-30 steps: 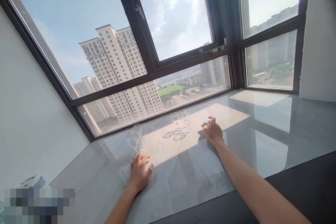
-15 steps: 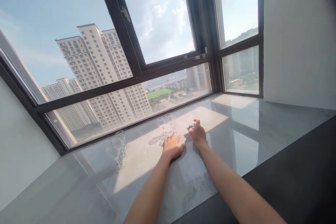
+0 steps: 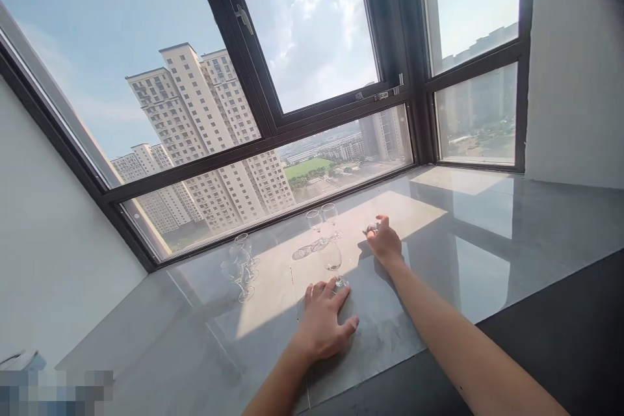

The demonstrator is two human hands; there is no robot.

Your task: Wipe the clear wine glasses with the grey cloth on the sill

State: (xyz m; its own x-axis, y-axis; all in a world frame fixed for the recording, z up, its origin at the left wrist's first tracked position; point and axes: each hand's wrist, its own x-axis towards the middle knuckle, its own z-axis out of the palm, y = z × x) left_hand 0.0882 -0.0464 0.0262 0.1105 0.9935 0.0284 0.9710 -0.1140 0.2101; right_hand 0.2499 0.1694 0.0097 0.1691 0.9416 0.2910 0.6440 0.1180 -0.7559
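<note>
My left hand point(image 3: 324, 320) lies low over the pale stone sill with its fingers spread. Its fingertips reach the foot of a clear stemmed glass point(image 3: 332, 259); whether they touch it I cannot tell. Farther off to the right, my right hand point(image 3: 385, 245) is closed around a small greyish-white thing point(image 3: 371, 229), mostly hidden by the fingers. Behind the nearest glass stand two more stemmed glasses, a left one point(image 3: 314, 219) and a right one point(image 3: 330, 214), close to the window. Several clear stemmed glasses point(image 3: 242, 270) are grouped to the left, overlapping one another.
The glossy sill point(image 3: 370, 328) runs below a dark window frame point(image 3: 205, 172), with sunlit patches and reflections on it. A white wall point(image 3: 575, 78) bounds the right side. At lower left, a blurred-out patch point(image 3: 56, 396) covers something.
My left hand has drawn back toward me, and the nearest glass shows beyond its fingers. My right hand stays closed at about the same spot. The view has turned slightly left.
</note>
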